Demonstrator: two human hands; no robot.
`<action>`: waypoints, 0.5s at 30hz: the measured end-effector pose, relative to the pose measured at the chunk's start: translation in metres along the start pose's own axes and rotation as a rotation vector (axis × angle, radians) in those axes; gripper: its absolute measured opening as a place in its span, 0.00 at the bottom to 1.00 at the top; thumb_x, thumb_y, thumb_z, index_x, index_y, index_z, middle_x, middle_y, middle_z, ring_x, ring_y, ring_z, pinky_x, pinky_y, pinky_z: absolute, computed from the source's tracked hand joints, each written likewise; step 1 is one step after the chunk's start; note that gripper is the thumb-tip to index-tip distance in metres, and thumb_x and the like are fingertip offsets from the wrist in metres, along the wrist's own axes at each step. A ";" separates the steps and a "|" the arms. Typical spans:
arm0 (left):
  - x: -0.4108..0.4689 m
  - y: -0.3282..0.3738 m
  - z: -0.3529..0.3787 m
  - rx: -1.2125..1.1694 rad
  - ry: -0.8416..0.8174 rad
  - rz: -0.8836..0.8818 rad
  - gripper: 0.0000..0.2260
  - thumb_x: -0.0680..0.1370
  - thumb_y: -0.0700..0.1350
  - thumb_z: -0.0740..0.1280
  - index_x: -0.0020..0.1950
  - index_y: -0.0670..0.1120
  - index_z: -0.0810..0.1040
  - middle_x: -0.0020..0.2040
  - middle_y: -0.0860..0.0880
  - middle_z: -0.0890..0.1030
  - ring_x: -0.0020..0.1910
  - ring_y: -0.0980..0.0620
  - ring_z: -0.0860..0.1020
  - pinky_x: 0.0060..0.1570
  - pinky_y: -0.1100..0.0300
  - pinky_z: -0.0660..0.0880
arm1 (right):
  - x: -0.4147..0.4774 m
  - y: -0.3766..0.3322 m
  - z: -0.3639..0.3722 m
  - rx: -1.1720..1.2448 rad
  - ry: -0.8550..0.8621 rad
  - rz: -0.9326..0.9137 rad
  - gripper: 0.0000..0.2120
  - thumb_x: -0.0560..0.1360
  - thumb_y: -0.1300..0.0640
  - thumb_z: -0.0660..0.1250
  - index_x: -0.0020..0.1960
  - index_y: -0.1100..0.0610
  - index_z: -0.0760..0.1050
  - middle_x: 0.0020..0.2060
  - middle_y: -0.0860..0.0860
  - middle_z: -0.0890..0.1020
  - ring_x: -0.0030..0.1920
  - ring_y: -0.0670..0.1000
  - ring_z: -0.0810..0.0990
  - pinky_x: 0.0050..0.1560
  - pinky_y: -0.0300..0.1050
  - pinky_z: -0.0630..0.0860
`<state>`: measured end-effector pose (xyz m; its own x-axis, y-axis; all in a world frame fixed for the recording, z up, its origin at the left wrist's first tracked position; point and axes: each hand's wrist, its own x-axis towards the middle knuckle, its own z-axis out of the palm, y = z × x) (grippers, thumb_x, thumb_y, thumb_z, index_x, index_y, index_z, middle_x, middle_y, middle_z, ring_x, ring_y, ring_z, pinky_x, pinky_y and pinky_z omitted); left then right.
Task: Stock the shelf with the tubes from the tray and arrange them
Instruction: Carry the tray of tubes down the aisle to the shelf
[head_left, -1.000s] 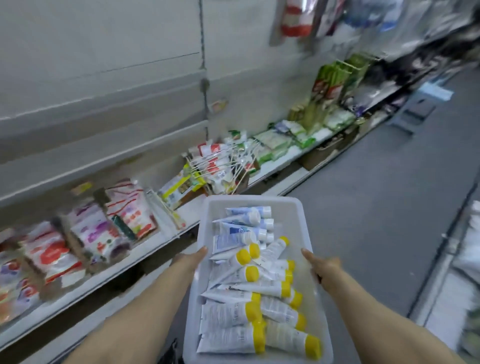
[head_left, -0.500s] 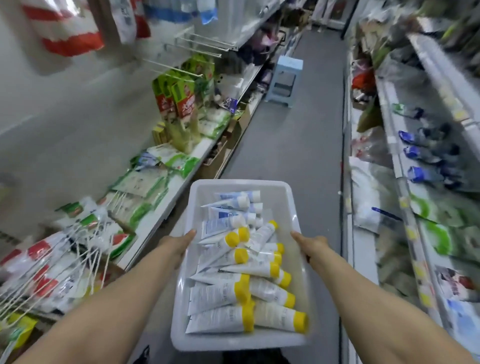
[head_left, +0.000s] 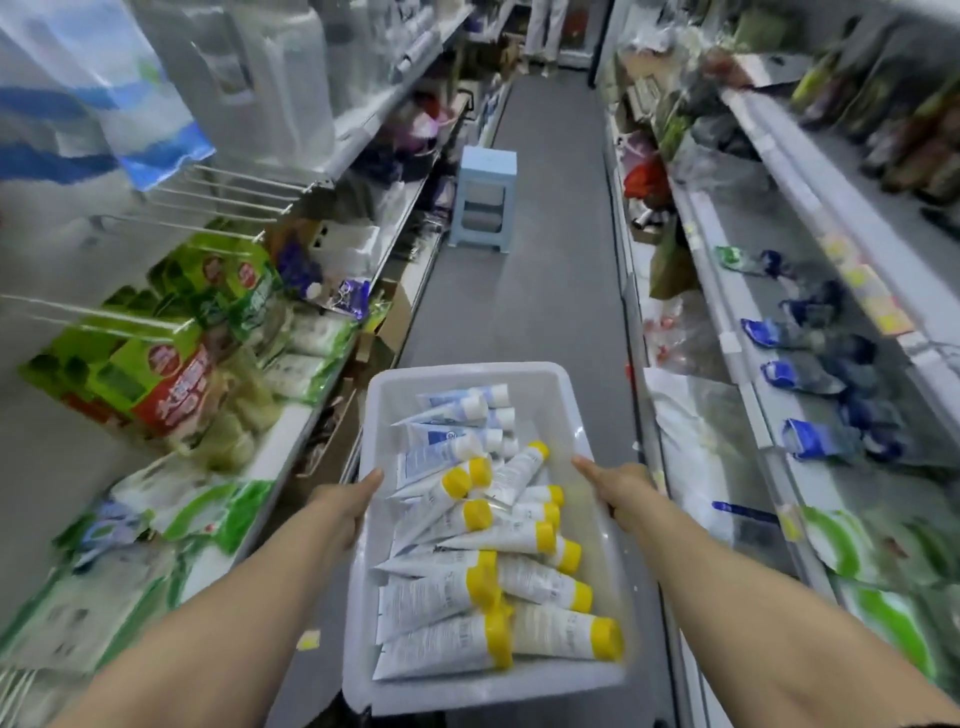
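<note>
In the aisle (head_left: 524, 312), our tray (head_left: 563, 405) runs lengthwise away, tubes (head_left: 436, 597) lying crosswise, caps rightward. Left hand (head_left: 345, 506) and right hand (head_left: 618, 486) clasp its sides.

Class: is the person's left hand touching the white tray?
Touching. The head view shows the left hand gripping the tray by its left rim, thumb over the edge.
</note>
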<state>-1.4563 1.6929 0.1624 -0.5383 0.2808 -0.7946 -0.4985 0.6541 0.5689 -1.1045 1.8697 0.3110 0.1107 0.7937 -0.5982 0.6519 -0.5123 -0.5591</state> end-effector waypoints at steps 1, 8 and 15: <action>0.026 0.021 0.014 0.033 -0.004 -0.001 0.58 0.33 0.70 0.77 0.57 0.40 0.79 0.46 0.39 0.84 0.43 0.37 0.83 0.48 0.40 0.80 | 0.018 -0.018 0.002 0.010 0.013 -0.011 0.46 0.56 0.32 0.78 0.61 0.65 0.75 0.52 0.60 0.82 0.50 0.60 0.82 0.56 0.54 0.80; 0.014 0.235 0.101 0.127 -0.120 0.128 0.38 0.67 0.58 0.78 0.66 0.35 0.71 0.59 0.36 0.79 0.53 0.37 0.79 0.50 0.49 0.76 | 0.125 -0.157 0.004 0.154 0.103 0.030 0.49 0.63 0.39 0.79 0.70 0.68 0.66 0.60 0.63 0.79 0.54 0.61 0.81 0.54 0.51 0.79; 0.114 0.414 0.185 0.277 -0.155 0.135 0.36 0.68 0.64 0.74 0.61 0.35 0.77 0.54 0.38 0.82 0.54 0.38 0.80 0.61 0.45 0.74 | 0.257 -0.291 -0.001 0.170 0.174 0.095 0.46 0.57 0.33 0.78 0.61 0.66 0.77 0.52 0.62 0.83 0.45 0.59 0.82 0.46 0.49 0.80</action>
<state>-1.5985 2.1254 0.2683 -0.4666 0.4671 -0.7510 -0.2150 0.7638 0.6086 -1.2651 2.2230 0.3204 0.3026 0.7763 -0.5530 0.4986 -0.6234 -0.6023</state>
